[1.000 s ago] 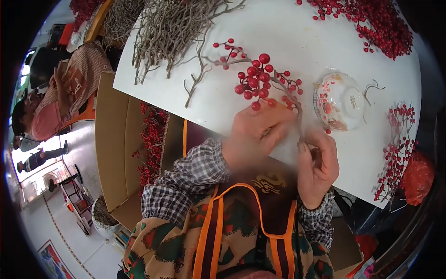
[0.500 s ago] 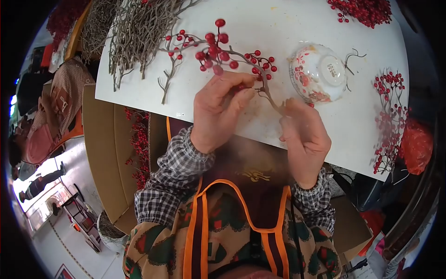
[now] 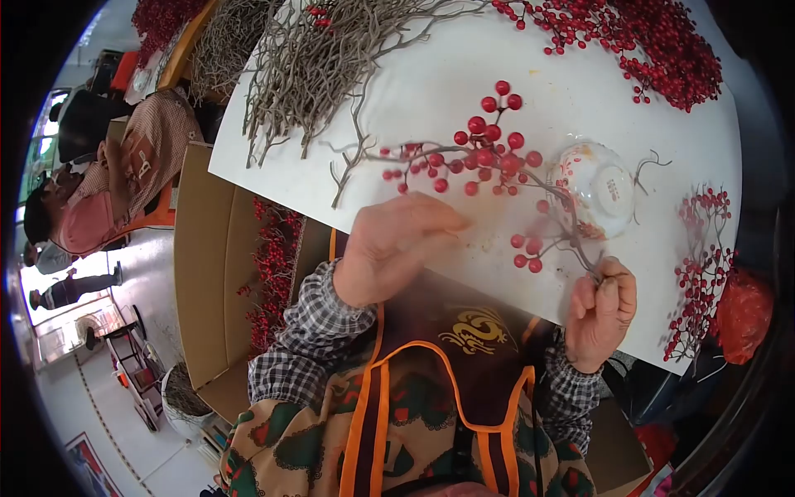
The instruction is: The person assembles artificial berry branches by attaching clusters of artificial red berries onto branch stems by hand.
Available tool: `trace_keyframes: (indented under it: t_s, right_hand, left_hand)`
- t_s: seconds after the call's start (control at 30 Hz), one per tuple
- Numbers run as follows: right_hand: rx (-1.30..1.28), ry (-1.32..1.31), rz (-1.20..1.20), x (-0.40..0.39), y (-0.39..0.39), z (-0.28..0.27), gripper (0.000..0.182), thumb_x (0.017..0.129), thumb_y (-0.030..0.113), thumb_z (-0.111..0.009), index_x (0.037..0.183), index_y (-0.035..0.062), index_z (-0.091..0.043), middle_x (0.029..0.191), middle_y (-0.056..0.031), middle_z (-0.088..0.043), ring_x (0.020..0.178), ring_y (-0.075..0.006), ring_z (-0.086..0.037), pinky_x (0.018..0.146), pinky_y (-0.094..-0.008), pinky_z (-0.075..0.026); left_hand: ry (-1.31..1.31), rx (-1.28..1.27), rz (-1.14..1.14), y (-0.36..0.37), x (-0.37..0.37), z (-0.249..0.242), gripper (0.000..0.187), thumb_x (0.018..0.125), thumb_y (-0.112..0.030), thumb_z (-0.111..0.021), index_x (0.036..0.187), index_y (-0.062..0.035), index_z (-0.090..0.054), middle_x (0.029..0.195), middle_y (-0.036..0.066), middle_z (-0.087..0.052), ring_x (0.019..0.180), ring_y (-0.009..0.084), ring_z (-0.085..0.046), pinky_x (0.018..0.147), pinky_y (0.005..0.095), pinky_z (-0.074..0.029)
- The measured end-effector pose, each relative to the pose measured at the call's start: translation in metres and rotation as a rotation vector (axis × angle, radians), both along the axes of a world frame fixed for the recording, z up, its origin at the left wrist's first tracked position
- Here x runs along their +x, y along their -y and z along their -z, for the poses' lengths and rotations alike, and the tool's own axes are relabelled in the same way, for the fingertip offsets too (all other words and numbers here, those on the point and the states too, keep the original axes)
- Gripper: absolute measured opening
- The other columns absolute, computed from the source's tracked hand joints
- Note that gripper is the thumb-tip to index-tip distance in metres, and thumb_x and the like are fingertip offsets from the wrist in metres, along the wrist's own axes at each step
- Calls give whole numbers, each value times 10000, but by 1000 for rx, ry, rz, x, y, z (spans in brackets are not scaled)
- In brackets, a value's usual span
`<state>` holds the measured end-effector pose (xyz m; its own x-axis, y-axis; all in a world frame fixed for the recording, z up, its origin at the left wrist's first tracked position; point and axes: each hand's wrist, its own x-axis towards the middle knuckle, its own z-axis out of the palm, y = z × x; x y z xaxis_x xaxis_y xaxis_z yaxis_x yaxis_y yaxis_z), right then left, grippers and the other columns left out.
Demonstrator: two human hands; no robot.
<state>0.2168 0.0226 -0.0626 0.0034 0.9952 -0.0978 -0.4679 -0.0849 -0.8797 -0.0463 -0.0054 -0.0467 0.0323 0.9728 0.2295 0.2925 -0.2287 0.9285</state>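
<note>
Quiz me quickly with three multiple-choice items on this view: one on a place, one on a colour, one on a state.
1. Where does the bare-twig pile lie on the white table?
A far left
B near right corner
C under the bowl

2. What colour are the berries on the held berry branch?
A white
B red
C blue

3. How does the bowl sit?
A upright
B on edge
C upside down

Answers: 1 A, the pile lies at the far left; 2 B, every berry is red; 3 C, its marked base faces up. The right hand pinches the stem.

Bare tabletop (image 3: 464, 66) between twig pile (image 3: 315, 50) and bowl (image 3: 600, 186).
</note>
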Motion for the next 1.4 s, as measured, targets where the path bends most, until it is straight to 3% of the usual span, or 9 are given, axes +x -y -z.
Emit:
trace_keyframes:
  t_s: [0.3, 0.43, 0.53, 0.7, 0.9, 1.1, 1.2, 1.37, 1.4]
  right_hand:
    - [30, -159, -165, 15, -7, -6, 208, 903, 173, -618, 954, -11, -535, 893, -88, -520, 510, -47, -364, 463, -189, -355]
    - [45, -193, -210, 26, -11, -5, 191, 907, 168, -594, 924, -9, -525, 859, -92, -500, 531, -59, -379, 461, -197, -351]
    - [119, -72, -224, 27, -16, -12, 175, 911, 160, -576, 906, -6, -521, 877, -108, -507, 561, -76, -417, 465, -203, -351]
    - [38, 136, -100, 22, -19, -24, 140, 919, 139, -555, 928, 0, -556, 875, -117, -608, 582, -85, -486, 465, -201, -335]
    - [58, 553, 59, 24, -32, -30, 98, 893, 57, -603, 938, -28, -621, 799, -41, -634, 648, -46, -473, 590, -184, -378]
    - [114, 850, -47, 13, -43, -37, 71, 843, 0, -610, 891, -47, -629, 766, 13, -593, 701, -44, -482, 627, -197, -394]
    - [102, 989, -133, 18, -45, -29, 94, 863, 23, -584, 903, -48, -631, 748, 9, -567, 674, -46, -451, 598, -195, -370]
    - [-62, 1033, -129, 31, -49, -20, 168, 917, 122, -563, 903, -44, -579, 770, -24, -552, 695, -76, -461, 636, -217, -373]
    - [17, 1017, -99, 29, -50, -13, 174, 931, 144, -553, 905, -26, -579, 717, 19, -486, 630, -45, -363, 569, -215, -279]
  left_hand:
    - [-556, 98, -252, -33, 11, 12, 332, 738, -100, -727, 1045, -52, -609, 932, 124, -615, 871, 304, -591, 718, 384, -504]
    - [-409, 211, -135, -53, 18, 12, 186, 764, -14, -684, 950, -21, -677, 1095, 99, -607, 886, 288, -585, 759, 354, -489]
    - [-322, -39, -228, -49, 23, 15, 215, 752, 31, -653, 961, -18, -663, 1105, 92, -596, 994, 281, -551, 837, 370, -466]
    - [-537, 222, -108, -36, 28, 4, 147, 720, 23, -691, 849, -5, -627, 994, 144, -636, 822, 253, -617, 707, 352, -503]
    - [-277, -251, -35, 15, 19, -13, 188, 713, 64, -696, 859, 2, -594, 874, 129, -662, 739, 179, -644, 674, 294, -520]
    - [102, -218, 16, 22, 20, -30, 260, 775, 64, -676, 1011, 19, -578, 948, 124, -657, 835, 171, -652, 717, 279, -522]
    - [-23, -83, 78, 13, 13, -26, 285, 778, -60, -752, 1011, 4, -599, 930, 115, -662, 819, 189, -656, 701, 288, -511]
    - [327, -93, 157, 11, 13, -18, 194, 898, -117, -631, 1020, 16, -557, 864, 91, -601, 752, 202, -598, 664, 312, -477]
    - [360, -49, 167, 9, 13, -16, 190, 907, -127, -620, 1019, 14, -557, 860, 88, -594, 750, 200, -588, 666, 314, -471]
